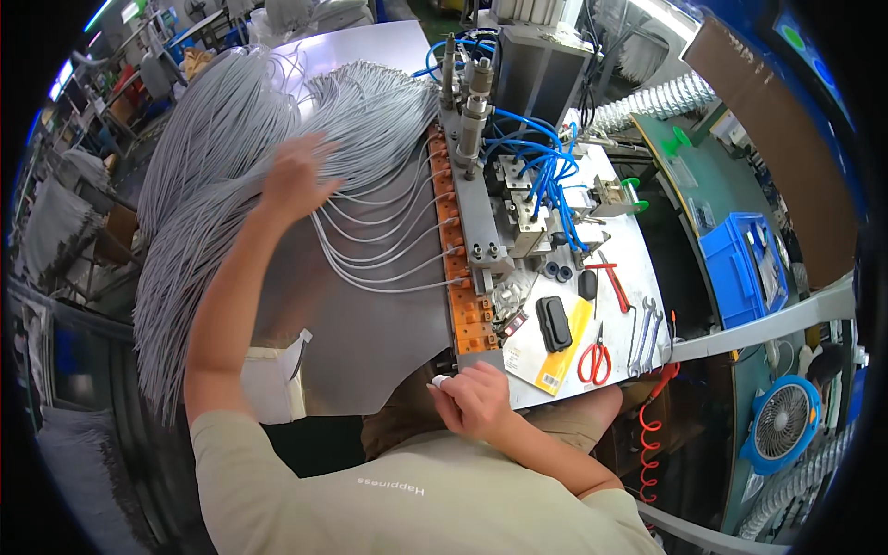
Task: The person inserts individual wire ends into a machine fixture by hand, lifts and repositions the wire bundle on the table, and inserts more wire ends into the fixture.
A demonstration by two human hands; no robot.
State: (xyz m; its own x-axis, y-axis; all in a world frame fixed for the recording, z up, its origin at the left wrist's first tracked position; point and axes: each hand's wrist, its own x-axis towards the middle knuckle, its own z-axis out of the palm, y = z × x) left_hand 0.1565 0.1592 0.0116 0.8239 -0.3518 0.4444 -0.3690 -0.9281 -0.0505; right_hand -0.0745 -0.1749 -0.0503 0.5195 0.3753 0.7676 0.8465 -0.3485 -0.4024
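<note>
My left hand (301, 180) reaches over a large bundle of thin grey cables (217, 139) on the left of the table; its fingers are smeared by motion, so I cannot tell whether it grips any. Close to the table's front edge, my right hand (474, 400) is closed with its fingers curled. A small white thing (440, 380) shows at its fingertips, too small to make out. Between the hands runs an orange slotted fixture (472, 319) along a metal machine bar. Several grey cable ends sit in its upper slots, and the cables curve back leftward.
Right of the fixture lie a black case (554, 324) on a yellow packet (566, 356), red-handled scissors (595, 361), red-handled pliers (617, 285) and wrenches (645, 333). Blue air tubes (555, 185) hang above. Farther right are a blue bin (745, 268) and a fan (783, 421).
</note>
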